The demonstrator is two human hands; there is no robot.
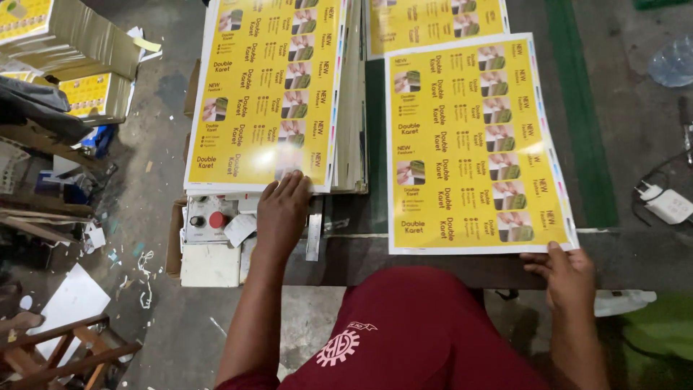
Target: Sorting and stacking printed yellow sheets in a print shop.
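Yellow sheet [473, 144] by rt hand [567, 278], stack [271, 90] under lt hand [283, 209]

Two hands of mine in shot: my left hand [283, 209] at seven o'clock, my right hand [569, 278] at four. I count three yellow printed sheets showing: one on the stack [267, 87] at eleven, one loose sheet [473, 144] at two, one partial sheet [433, 22] at twelve. One red button [216, 219], one white charger [668, 204] at three.

Left hand [283, 209] on stack [267, 94], right hand [567, 274] grips sheet [473, 144]
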